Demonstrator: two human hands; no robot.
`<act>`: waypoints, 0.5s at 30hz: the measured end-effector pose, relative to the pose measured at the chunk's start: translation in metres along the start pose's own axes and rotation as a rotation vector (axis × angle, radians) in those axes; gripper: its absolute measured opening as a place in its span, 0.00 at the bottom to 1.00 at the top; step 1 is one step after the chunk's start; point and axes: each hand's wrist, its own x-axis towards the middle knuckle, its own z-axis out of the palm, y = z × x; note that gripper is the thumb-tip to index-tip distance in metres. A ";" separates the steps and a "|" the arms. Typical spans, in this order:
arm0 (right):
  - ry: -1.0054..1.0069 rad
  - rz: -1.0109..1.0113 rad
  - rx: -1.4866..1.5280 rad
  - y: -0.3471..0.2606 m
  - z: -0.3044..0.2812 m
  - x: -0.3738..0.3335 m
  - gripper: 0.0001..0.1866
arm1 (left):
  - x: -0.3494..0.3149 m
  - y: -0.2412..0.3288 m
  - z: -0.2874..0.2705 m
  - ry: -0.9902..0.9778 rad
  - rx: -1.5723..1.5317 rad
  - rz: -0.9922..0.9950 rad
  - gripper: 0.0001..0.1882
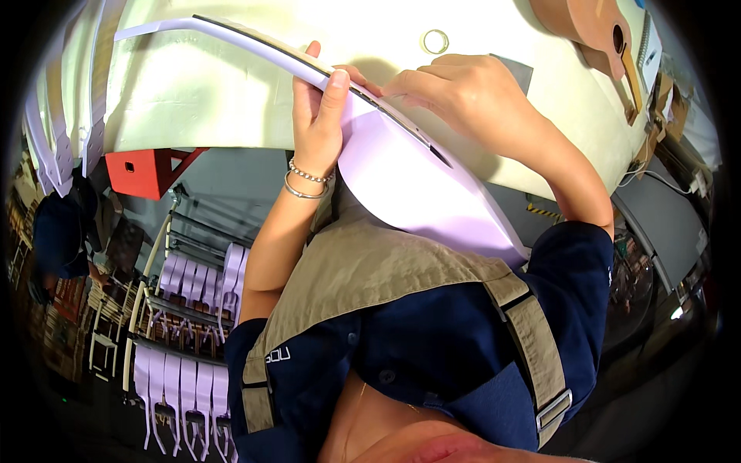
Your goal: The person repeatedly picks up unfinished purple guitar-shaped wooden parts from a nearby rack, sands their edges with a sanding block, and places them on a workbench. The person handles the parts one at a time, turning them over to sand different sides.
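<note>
A lavender ukulele or small guitar (417,189) is tilted on edge against my apron, its neck pointing to the upper left over the table. A dark fingerboard (266,48) runs along the neck, seen nearly edge-on. My left hand (324,100) is wrapped around the neck where it joins the body, thumb on the near side. Over the instrument's face, my right hand (463,89) has its fingers curled together close to the body end of the fingerboard. The far side of the face hides what, if anything, those fingertips pinch.
On the pale table (231,100) lie a tape roll (434,41) and a grey sheet (521,73). A wooden instrument (594,31) and a notebook (650,42) are at the far right. Lavender necks (93,92), a red box (143,171) and a loaded rack (185,370) stand left, near another person (58,239).
</note>
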 end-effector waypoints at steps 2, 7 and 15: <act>0.006 -0.030 -0.033 -0.001 0.001 0.003 0.10 | -0.002 0.003 0.003 0.032 0.043 -0.001 0.29; 0.095 -0.150 -0.095 -0.004 0.004 0.010 0.10 | -0.004 0.002 0.002 0.059 0.060 -0.021 0.26; 0.146 -0.247 -0.217 -0.005 0.010 0.013 0.06 | -0.004 0.002 0.003 0.051 0.009 -0.024 0.26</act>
